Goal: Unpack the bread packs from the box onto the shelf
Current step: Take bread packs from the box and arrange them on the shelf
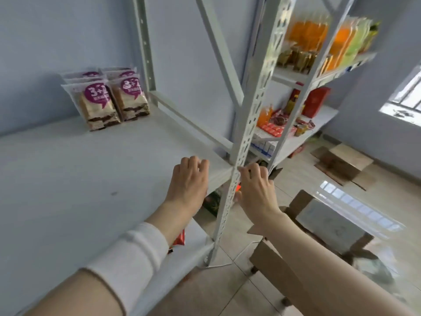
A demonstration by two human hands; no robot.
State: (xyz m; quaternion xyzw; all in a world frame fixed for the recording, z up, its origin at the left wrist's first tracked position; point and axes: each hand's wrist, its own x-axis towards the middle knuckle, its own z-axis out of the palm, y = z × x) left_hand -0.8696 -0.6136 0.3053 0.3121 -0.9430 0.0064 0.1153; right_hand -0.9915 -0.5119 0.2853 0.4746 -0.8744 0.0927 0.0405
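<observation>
Shelf (68,179): a broad, flat, matte white board, pale and smooth, with one small dark speck near its middle.
Upright post (257,106): white painted metal, angled and punched with rows of slots, standing at the shelf's front right corner.
Box (280,267): brown cardboard on the glossy tiled floor, low and right of the shelf, flaps open; pale clear plastic shows inside (its contents cannot be made out).
Neighbouring rack (328,111): the same white metal, stocked with orange and green packets, red cartons and bottles.
Bread packs (104,99): clear crinkled bags with purple round labels, showing layered cream-and-brown slices; they stand upright in two short rows at the back of the shelf against the wall, well apart from both hands.
Left hand (190,181): over the shelf's front edge, palm down, fingers loosely curled, grasping nothing; a white ribbed sleeve (129,254) covers the forearm.
Right hand (256,188): just beside the post and partly behind it, fingers curled; whether it grips anything cannot be told.
Bread and grip: no pack is in either hand.
</observation>
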